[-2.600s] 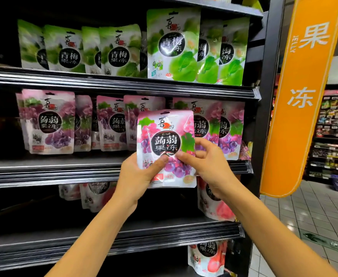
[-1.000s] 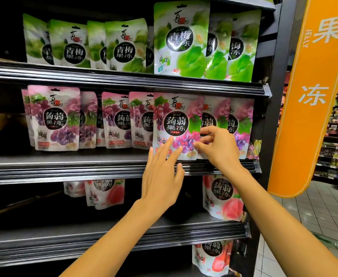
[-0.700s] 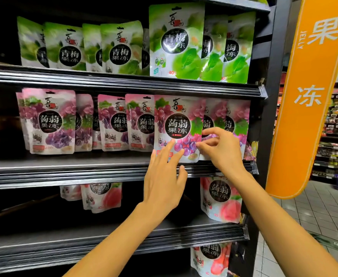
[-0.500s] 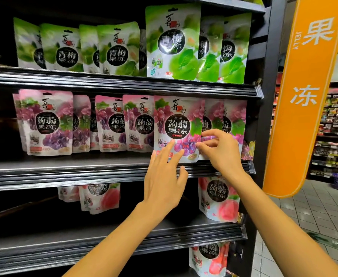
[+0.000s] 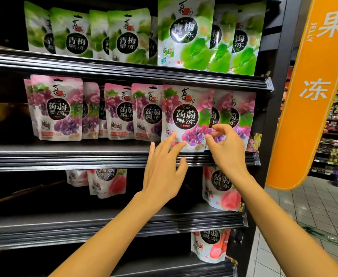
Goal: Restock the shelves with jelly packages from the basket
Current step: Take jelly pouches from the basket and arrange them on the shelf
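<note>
Pouch (image 5: 186, 116) now stands on middle shelf (image 5: 84, 156), front row, right of centre. 2.6 s ago I held it in both hands, off shelf. Left hand (image 5: 164, 170) flat, fingertips touching pouch's lower edge. Right hand (image 5: 227, 150) at pouch's right edge, thumb and forefinger parted — earlier pinch looks let go. I judge this one placed — only squaring-up left.

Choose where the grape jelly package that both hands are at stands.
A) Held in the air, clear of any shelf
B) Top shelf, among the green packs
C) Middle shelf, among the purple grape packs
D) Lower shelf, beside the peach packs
C: the grape jelly package stands upright on the middle shelf in the row of purple packs, the left hand touching its lower edge and the right hand at its right edge.
</note>
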### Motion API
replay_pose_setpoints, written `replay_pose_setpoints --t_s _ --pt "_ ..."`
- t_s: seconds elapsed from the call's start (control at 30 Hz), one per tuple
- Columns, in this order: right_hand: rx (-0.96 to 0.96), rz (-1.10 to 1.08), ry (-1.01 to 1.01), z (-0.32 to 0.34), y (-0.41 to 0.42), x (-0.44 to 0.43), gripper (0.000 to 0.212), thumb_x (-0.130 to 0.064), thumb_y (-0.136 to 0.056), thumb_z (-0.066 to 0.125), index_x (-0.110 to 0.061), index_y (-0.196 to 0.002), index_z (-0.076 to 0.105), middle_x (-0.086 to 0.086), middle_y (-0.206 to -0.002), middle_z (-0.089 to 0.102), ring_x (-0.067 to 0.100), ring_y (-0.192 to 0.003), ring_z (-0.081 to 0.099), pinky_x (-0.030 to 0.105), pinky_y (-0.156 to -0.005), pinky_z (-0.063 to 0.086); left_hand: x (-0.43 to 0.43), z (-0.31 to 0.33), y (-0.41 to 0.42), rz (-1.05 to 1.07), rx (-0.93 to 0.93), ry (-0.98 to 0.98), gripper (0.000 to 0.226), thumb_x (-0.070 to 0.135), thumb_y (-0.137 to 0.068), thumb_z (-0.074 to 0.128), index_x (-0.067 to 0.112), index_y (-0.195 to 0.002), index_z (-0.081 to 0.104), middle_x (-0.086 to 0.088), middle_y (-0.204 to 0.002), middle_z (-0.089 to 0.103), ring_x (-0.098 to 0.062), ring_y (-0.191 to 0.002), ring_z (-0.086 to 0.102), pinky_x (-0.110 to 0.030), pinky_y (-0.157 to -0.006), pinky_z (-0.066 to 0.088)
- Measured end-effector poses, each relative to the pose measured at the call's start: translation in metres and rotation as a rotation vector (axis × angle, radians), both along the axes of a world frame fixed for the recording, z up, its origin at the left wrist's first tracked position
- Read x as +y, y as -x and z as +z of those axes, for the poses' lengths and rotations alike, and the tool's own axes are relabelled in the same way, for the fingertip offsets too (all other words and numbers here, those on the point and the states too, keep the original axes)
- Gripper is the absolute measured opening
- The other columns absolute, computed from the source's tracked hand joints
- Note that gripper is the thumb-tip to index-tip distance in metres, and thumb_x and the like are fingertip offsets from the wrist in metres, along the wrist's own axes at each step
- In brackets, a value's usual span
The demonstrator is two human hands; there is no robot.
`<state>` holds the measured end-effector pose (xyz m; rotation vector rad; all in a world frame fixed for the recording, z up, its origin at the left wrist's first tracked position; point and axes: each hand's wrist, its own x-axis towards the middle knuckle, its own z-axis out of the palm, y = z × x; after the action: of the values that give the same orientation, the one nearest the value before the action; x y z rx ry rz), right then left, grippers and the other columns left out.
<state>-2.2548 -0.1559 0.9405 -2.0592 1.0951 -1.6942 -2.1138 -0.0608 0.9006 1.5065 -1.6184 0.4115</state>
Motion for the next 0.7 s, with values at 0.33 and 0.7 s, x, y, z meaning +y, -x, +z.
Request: replay_pose_setpoints --t_s 0.33,0.7 --pt "-0.149 0.169 -0.008 -0.072 -0.03 0.065 0.015 -0.011 -0.09 0.058 -0.021 -0.099 0.065 -0.008 -0.086 0.066 0.017 -0.06 0.057 0.023 -0.061 0.047 0.068 -0.059 -0.036 -0.143 0.297 0.189 0.024 0.004 -0.092 0.054 0.017 -0.108 0.067 0.018 -0.107 0.059 -0.003 -0.109 0.051 -0.008 -0.097 0.032" --pt "0.093 0.318 -0.838 -0.356 -0.089 0.194 0.032 -0.008 -0.087 0.055 -0.034 -0.075 0.069 -0.01 -0.067 0.071 -0.001 -0.055 0.062 0.012 -0.045 0.042 0.222 -0.318 -0.123 0.008 0.619 -0.304 0.021 -0.004 -0.088 0.054 0.011 -0.088 0.069 0.021 -0.089 0.057 0.002 -0.085 0.052 -0.011 -0.079 0.038"
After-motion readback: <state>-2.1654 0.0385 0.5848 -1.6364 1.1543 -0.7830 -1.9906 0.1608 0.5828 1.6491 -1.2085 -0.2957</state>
